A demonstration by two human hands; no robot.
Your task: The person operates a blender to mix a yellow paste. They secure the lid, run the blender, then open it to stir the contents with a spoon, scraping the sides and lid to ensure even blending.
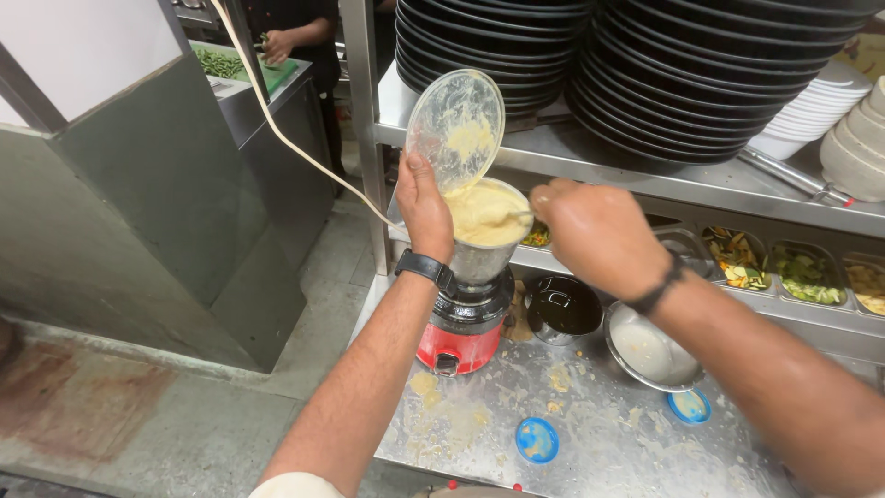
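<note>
Mixer-grinder station, centre of frame: left hand [424, 207] wraps the steel grinder jar [484, 242] and pinches the clear, paste-smeared lid [456, 129] tilted up behind the rim – apparently to keep the mouth open and the jar steady on its red base [461, 337]. Right hand [599, 235], closed around a thin utensil handle whose tip is buried in the yellow paste [484, 214], works from the right of the jar. Around it, lower right – a dark pot [562, 306], a steel bowl [650, 350], two blue caps [536, 439] on the spattered steel counter [627, 452]; black plates [701, 65] stacked on the shelf above.
</note>
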